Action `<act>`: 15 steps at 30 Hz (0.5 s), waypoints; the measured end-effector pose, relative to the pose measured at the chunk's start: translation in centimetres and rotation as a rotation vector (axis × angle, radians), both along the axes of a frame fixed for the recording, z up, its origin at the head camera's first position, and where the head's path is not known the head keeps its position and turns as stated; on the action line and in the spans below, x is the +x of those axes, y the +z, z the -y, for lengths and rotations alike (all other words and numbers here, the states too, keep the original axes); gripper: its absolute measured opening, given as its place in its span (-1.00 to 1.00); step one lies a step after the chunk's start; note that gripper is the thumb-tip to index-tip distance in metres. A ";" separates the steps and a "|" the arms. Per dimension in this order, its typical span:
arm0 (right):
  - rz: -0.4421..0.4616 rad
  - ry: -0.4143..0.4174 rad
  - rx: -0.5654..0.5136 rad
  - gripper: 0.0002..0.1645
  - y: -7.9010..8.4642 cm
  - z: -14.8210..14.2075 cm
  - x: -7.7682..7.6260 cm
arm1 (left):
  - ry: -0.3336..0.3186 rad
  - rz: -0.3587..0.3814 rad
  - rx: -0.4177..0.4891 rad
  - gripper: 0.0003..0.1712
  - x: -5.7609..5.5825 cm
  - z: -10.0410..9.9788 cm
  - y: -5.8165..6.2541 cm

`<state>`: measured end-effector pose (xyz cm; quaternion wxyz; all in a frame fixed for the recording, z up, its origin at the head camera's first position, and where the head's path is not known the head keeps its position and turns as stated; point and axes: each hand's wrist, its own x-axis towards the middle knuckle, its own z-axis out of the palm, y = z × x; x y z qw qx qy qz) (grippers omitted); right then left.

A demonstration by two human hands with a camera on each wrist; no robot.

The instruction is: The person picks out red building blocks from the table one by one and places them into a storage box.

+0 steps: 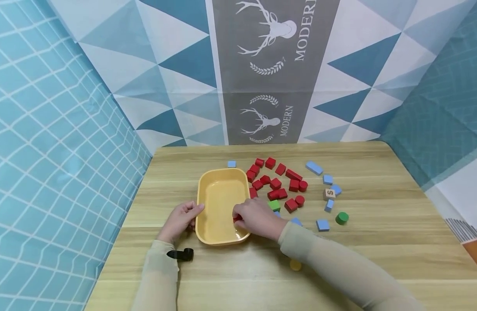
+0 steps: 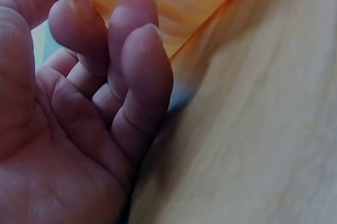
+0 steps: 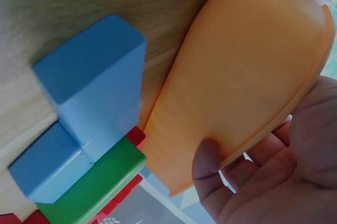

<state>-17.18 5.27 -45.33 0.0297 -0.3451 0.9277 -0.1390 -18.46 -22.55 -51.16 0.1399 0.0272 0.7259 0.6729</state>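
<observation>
A shallow yellow tray [image 1: 219, 203] sits on the wooden table, its inside bare apart from what the right hand has there. My left hand [image 1: 182, 219] grips its left rim, thumb on top; in the left wrist view the curled fingers [image 2: 147, 71] lie against the outer wall. Reaching over the right rim, my right hand [image 1: 255, 216] pinches a red block [image 1: 237, 219] low inside the tray, most of it hidden by the fingers. In the right wrist view the right hand [image 3: 263, 182] overlaps the rim, one finger outside the tray wall [image 3: 226, 66].
Several red blocks [image 1: 275, 183] crowd right of the tray. Blue blocks [image 1: 322, 225], a green cylinder [image 1: 342, 218] and a lettered wooden cube [image 1: 329, 194] lie farther right. A light green block [image 1: 274, 205] and a blue block [image 3: 95, 71] stand near the right hand; a yellow disc [image 1: 295, 264] lies nearer the front.
</observation>
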 end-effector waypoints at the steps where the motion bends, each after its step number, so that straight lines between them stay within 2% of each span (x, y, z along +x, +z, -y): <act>1: 0.003 0.000 -0.001 -0.85 0.0 0.1 0.0 | -0.002 -0.006 -0.006 -0.54 0.0 0.0 -0.1; 8: -0.015 -0.004 0.011 -0.86 -0.2 0.5 -0.2 | -0.017 -0.048 -0.040 -0.51 -0.1 0.1 -0.2; 15: -0.008 -0.018 0.026 -0.82 -0.4 0.6 -0.2 | -0.022 -0.034 -0.008 -0.53 -0.1 0.3 -0.5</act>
